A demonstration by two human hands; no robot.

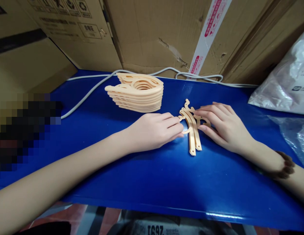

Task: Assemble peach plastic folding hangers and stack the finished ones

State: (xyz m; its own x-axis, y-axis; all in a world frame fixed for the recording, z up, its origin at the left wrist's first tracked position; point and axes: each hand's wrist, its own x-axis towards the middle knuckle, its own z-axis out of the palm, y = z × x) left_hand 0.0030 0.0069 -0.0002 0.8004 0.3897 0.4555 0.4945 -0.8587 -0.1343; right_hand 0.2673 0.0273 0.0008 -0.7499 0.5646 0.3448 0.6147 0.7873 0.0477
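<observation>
A cream plastic folding hanger (pixel 192 130) lies between my hands, its two slim arms folded close together and pointing toward me. My left hand (pixel 161 130) is closed, its fingertips pinching a curved part at the hanger's left side. From the right, my right hand (pixel 222 125) has thumb and fingers around another curved piece of it, near the top. The fingertips hide some of the joints. Behind my left hand stands a neat stack of matching folded hangers (pixel 139 94), all nested the same way.
Everything sits on a blue tabletop (pixel 152 182). A white cable (pixel 90 93) runs along its back edge, against cardboard boxes (pixel 152 36). A clear plastic bag (pixel 286 78) with pale contents stands at the right. Dark items at the left are pixelated.
</observation>
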